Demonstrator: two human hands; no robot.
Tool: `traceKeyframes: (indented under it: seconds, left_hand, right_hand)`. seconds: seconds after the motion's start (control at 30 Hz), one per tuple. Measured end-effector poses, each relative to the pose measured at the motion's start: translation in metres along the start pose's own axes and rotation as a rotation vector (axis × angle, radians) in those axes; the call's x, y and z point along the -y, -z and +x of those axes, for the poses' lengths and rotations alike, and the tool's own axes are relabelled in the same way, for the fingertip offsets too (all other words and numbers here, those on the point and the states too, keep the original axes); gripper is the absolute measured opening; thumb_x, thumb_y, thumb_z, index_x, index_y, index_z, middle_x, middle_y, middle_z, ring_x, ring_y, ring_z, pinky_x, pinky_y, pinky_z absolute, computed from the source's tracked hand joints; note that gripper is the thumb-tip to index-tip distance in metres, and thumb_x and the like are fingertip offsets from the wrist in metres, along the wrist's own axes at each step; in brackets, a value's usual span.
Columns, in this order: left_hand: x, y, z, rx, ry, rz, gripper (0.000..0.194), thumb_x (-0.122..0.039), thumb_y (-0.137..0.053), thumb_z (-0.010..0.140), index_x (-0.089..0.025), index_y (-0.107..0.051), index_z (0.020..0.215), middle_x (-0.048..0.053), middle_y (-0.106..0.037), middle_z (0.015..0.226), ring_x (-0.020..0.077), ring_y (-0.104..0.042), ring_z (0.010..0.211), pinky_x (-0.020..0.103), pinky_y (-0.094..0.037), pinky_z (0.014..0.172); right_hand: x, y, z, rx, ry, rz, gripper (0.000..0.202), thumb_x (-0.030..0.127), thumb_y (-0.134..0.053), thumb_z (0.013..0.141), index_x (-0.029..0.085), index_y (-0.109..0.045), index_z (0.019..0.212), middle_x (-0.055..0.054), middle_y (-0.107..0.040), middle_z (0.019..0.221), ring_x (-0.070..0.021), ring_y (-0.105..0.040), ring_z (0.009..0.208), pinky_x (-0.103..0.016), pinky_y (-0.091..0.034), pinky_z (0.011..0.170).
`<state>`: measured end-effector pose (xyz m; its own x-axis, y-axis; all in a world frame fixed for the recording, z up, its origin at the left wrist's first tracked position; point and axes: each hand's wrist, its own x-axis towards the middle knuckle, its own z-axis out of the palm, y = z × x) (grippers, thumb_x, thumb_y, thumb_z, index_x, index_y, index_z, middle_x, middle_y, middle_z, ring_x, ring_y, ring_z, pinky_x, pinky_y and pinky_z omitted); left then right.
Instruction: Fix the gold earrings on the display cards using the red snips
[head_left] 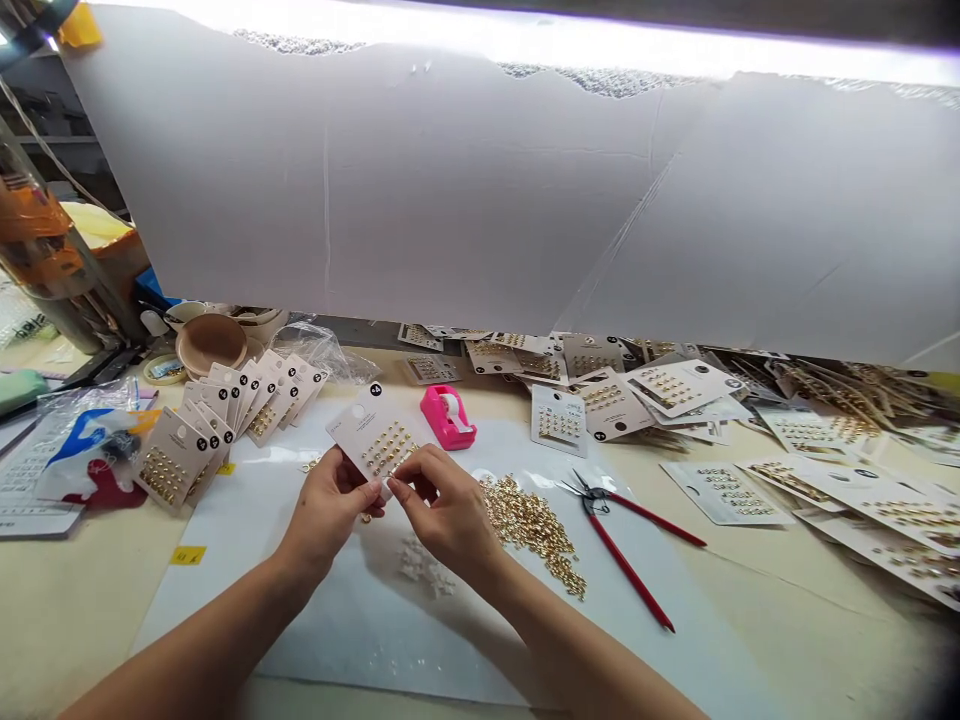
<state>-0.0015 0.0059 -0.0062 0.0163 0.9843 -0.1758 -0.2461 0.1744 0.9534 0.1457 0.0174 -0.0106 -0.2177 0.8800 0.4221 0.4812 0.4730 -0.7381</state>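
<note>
A white earring card point(358, 425) with rows of small gold studs is held tilted above the mat by my left hand point(319, 515), thumb in front and fingers behind. At the card's lower edge, my right hand point(454, 510) has thumb and forefinger pinched together. A tiny pale bit shows at those fingertips, too small to name. Below the hands lies a small heap of clear whitish pieces point(426, 568). Just right of my right hand spreads a pile of small gold pieces point(532, 525).
A pink tape dispenser point(450, 420) stands behind the hands. Red-handled pliers point(626, 555) lie open at the right on the white mat point(322, 640). Studded cards point(169, 455) fan out at left; many more cards point(679, 390) pile up back right. A white board point(480, 200) rises behind.
</note>
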Motion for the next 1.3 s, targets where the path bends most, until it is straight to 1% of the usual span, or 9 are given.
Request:
traceKeyframes:
  seconds: [0.3,0.5,0.6,0.7,0.73,0.8,0.93,1.1,1.3]
  left_hand:
    - [0.004,0.002,-0.001,0.025,-0.105,0.14,0.018,-0.019,-0.065,0.07,-0.018,-0.058,0.087,-0.001,-0.059,0.068,0.0127,-0.054,0.059,0.028,-0.047,0.059]
    - [0.0,0.002,-0.001,0.05,-0.106,0.189,0.017,-0.017,-0.061,0.07,-0.019,-0.059,0.087,0.0,-0.061,0.071,0.0133,-0.053,0.062,0.026,-0.045,0.057]
    - [-0.002,0.003,0.001,0.068,-0.056,0.108,0.02,-0.017,-0.061,0.069,-0.018,-0.058,0.088,0.001,-0.061,0.074,0.0126,-0.052,0.061,0.025,-0.044,0.055]
    - [-0.006,0.003,0.001,0.119,-0.034,0.044,0.02,-0.018,-0.062,0.068,-0.018,-0.059,0.087,0.001,-0.06,0.076,0.0114,-0.049,0.061,0.024,-0.041,0.053]
    - [-0.007,0.004,0.001,0.153,-0.027,0.022,0.019,-0.019,-0.063,0.068,-0.018,-0.06,0.087,0.001,-0.06,0.075,0.0113,-0.049,0.061,0.024,-0.04,0.053]
    - [-0.01,0.004,0.0,0.246,-0.02,-0.018,0.018,-0.021,-0.066,0.068,-0.019,-0.06,0.085,0.001,-0.059,0.073,0.0115,-0.048,0.061,0.024,-0.039,0.054]
    - [-0.012,0.004,-0.002,0.393,-0.058,-0.045,0.014,-0.023,-0.065,0.073,-0.02,-0.06,0.085,0.001,-0.061,0.076,0.0114,-0.051,0.064,0.024,-0.038,0.057]
    - [-0.011,0.005,-0.001,0.437,-0.078,-0.01,0.015,-0.023,-0.062,0.077,-0.022,-0.059,0.092,0.001,-0.062,0.08,0.013,-0.056,0.069,0.024,-0.036,0.058]
    - [-0.008,0.007,0.001,0.421,-0.044,0.008,0.019,-0.026,-0.066,0.074,-0.019,-0.06,0.09,0.001,-0.059,0.076,0.0126,-0.05,0.066,0.025,-0.037,0.059]
  right_hand:
    - [0.005,-0.006,-0.004,-0.008,0.102,-0.215,0.014,0.017,-0.05,0.079,0.019,-0.052,0.066,-0.002,-0.054,0.067,-0.0125,-0.049,0.058,-0.024,-0.033,0.051]
    - [0.008,0.003,-0.006,0.067,0.162,-0.31,0.021,0.021,-0.047,0.086,0.019,-0.064,0.074,-0.004,-0.062,0.073,-0.0132,-0.055,0.06,-0.024,-0.037,0.053]
    - [0.003,0.022,0.0,-0.055,0.066,-0.137,0.019,0.026,-0.05,0.086,0.021,-0.065,0.078,-0.004,-0.062,0.076,-0.0141,-0.056,0.064,-0.025,-0.042,0.057]
    - [-0.008,0.037,0.01,-0.228,-0.203,0.108,0.017,0.034,-0.055,0.081,0.021,-0.06,0.072,-0.001,-0.057,0.065,-0.0144,-0.051,0.058,-0.027,-0.04,0.053]
    - [-0.012,0.038,0.013,-0.206,-0.309,0.219,0.018,0.037,-0.057,0.079,0.021,-0.059,0.07,0.0,-0.054,0.06,-0.0137,-0.049,0.054,-0.026,-0.039,0.049]
    - [-0.018,0.035,0.015,-0.004,-0.467,0.45,0.021,0.041,-0.061,0.073,0.02,-0.06,0.072,0.002,-0.053,0.055,-0.0127,-0.047,0.049,-0.025,-0.037,0.045]
    - [-0.017,0.019,0.008,0.437,-0.484,0.82,0.021,0.037,-0.067,0.068,0.018,-0.065,0.077,-0.002,-0.063,0.068,-0.0158,-0.057,0.061,-0.027,-0.044,0.053]
    - [-0.006,0.013,0.004,0.495,-0.422,1.029,0.018,0.029,-0.07,0.067,0.02,-0.068,0.082,-0.003,-0.067,0.077,-0.0152,-0.06,0.069,-0.026,-0.047,0.06]
    - [-0.003,0.013,0.003,0.474,-0.425,0.95,0.024,0.039,-0.075,0.062,0.019,-0.067,0.072,0.0,-0.062,0.065,-0.015,-0.059,0.062,-0.029,-0.048,0.062]
